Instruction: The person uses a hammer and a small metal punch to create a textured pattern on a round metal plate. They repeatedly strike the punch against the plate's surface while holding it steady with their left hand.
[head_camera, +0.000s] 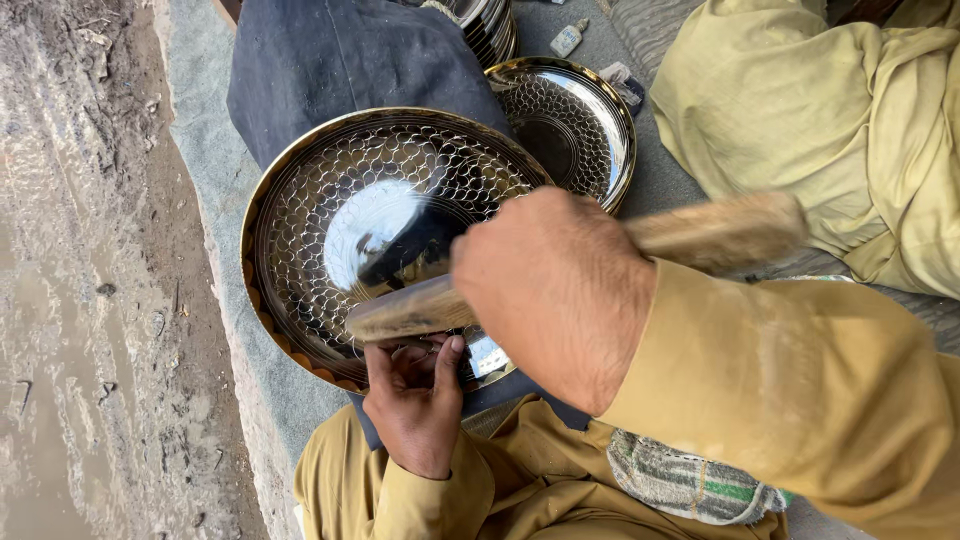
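Observation:
A large round metal tray (330, 190) with a scale-like punched pattern and a brass-coloured rim lies in front of me on a dark cloth. My left hand (415, 400) grips its near rim, thumb on top. My right hand (555, 290) is closed on a wooden-handled mallet (715, 232), blurred by motion, whose worn head (400, 312) is over the tray's near part. Both my sleeves are mustard yellow.
A second patterned metal tray (575, 125) leans behind the first, near a stack of more trays (490, 25). Dark cloth (340, 60) lies behind. Another person's yellow-clad legs (830, 120) are at right. Muddy ground (90, 280) borders the grey mat at left. A small bottle (567, 38) lies far back.

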